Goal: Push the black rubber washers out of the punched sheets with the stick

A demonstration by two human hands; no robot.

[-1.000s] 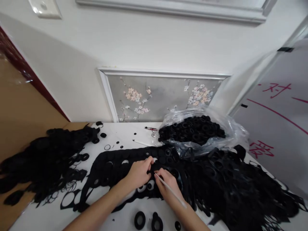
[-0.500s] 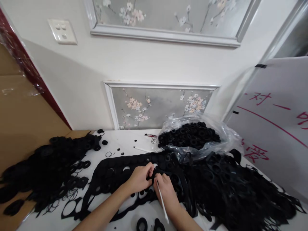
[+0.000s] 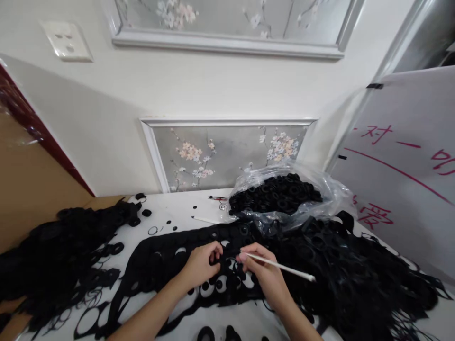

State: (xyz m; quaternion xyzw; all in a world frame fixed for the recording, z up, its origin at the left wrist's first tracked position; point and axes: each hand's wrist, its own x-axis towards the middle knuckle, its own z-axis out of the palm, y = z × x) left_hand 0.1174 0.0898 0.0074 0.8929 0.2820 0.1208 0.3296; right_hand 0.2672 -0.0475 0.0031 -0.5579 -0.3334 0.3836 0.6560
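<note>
Well, stick pinched above the black sheet

Right hand (image 3: 265, 270) pinches a white stick (image 3: 280, 266) over the punched black sheet (image 3: 167, 258); left hand (image 3: 201, 265) lies curled and pressed on it, any pinch impossible to tell. Behind, a plastic bag (image 3: 275, 194) of black rings; a white board (image 3: 401, 156) reads 对 in red

place: home-like workroom | floral wall panel (image 3: 227, 156) | wall switch plate (image 3: 66, 41)

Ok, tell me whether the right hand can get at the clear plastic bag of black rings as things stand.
Probably yes: the right hand lies close below the bag, with only low black punched scrap between, though its fingers hold a white stick.
</note>
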